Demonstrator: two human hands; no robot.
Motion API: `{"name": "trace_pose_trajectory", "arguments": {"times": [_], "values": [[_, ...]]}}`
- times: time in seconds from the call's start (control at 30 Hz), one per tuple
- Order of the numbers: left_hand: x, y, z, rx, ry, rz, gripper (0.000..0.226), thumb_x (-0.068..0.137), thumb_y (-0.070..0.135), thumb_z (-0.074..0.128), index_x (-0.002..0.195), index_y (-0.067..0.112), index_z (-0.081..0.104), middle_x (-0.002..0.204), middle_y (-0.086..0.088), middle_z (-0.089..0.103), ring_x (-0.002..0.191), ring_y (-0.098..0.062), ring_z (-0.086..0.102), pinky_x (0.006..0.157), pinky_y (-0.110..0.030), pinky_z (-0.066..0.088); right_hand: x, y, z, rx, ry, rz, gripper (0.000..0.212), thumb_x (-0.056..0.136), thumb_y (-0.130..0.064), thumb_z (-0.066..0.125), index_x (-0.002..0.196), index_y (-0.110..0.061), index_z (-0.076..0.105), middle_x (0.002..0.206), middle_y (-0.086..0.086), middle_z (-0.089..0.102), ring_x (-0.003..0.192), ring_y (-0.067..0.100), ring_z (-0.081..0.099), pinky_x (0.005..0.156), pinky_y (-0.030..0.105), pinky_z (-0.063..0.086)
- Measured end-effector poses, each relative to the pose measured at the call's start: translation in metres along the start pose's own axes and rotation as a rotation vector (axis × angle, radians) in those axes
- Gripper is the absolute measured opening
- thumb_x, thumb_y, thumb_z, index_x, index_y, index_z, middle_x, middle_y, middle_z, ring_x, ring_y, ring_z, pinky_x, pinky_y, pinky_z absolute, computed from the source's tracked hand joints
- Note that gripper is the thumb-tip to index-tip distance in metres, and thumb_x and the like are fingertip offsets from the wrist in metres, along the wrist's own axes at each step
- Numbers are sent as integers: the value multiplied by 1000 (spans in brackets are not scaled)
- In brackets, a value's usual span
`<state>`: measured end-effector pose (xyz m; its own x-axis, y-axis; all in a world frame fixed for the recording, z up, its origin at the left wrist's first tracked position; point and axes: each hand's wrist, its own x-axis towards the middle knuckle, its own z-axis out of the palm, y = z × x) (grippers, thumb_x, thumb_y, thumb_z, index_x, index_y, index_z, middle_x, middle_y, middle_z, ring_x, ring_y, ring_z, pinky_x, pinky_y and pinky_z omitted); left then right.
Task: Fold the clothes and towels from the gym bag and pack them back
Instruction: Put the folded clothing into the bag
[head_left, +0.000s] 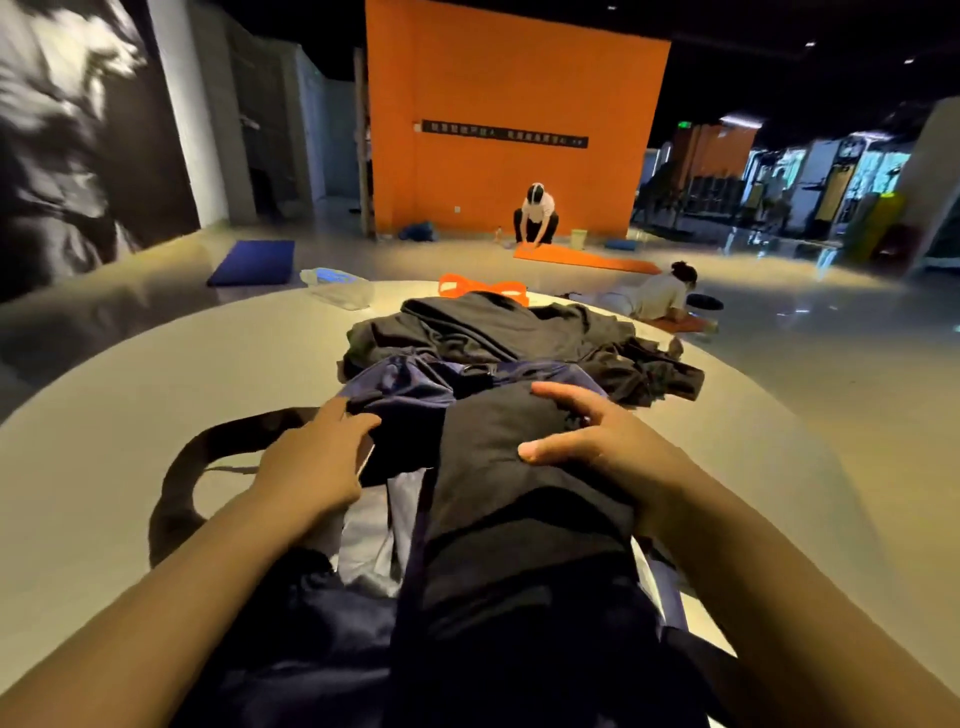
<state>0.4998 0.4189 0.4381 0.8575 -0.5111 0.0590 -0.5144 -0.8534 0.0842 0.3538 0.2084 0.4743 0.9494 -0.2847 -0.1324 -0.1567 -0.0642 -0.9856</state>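
A navy gym bag (405, 384) lies open on a pale round table (156, 374), its dark strap (176, 478) looping to the left. A folded black garment (498, 467) sits in the bag's mouth. My right hand (587, 441) presses down on the garment's top, fingers spread. My left hand (317, 457) rests on the bag's left rim, fingers reaching onto the fabric. Behind the bag lies a loose heap of black clothes (519, 332). An orange item (483, 291) shows past the heap.
A clear plastic bag (337, 286) lies at the table's far side. Beyond it, a person crouches at an orange mat (582, 260) by the orange wall, and another person lies on the floor at right. A blue mat (254, 262) lies at left.
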Motion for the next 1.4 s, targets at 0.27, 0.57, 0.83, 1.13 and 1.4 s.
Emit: {"name": "trace_pose_trajectory", "arguments": {"times": [0.27, 0.57, 0.83, 1.13, 1.4], "values": [[16, -1, -64, -221, 22, 138, 85, 75, 11, 73, 148, 25, 32, 148, -3, 36, 133, -24, 39, 103, -31, 35, 56, -15, 31, -734, 15, -44, 46, 83, -6, 67, 128, -6, 57, 129, 16, 57, 117, 25, 53, 99, 30, 42], [12, -11, -64, -342, -55, 162, 99, 71, 18, 81, 152, 22, 23, 150, -2, 29, 136, -17, 32, 102, -20, 29, 82, -17, 84, -1068, -150, -13, 88, 80, -72, 51, 149, -26, 24, 152, 2, 35, 137, 25, 37, 108, 36, 34], [-1, -43, -38, -499, -250, 40, 108, 73, -2, 69, 151, 39, 7, 148, 0, 27, 95, -22, 57, 59, -24, 54, 65, 3, 88, -1141, -346, -5, 100, 70, -80, 53, 150, -42, 6, 160, 4, 9, 145, 29, 16, 116, 44, 24], [-7, -52, -94, -516, -224, 17, 106, 70, 2, 73, 146, 51, 17, 143, 11, 33, 86, -14, 52, 62, -23, 55, 78, 9, 103, -1163, -360, -61, 107, 65, -73, 67, 150, -36, 14, 158, 1, 13, 143, 25, 22, 116, 41, 26], [3, -46, -87, -152, -283, 74, 105, 79, 12, 72, 152, 35, 1, 155, 3, 25, 124, -20, 42, 89, -26, 51, 41, 0, 89, -1424, -71, -515, 68, 90, -33, 50, 148, -33, 15, 143, -2, 31, 124, 24, 41, 93, 36, 46]]}}
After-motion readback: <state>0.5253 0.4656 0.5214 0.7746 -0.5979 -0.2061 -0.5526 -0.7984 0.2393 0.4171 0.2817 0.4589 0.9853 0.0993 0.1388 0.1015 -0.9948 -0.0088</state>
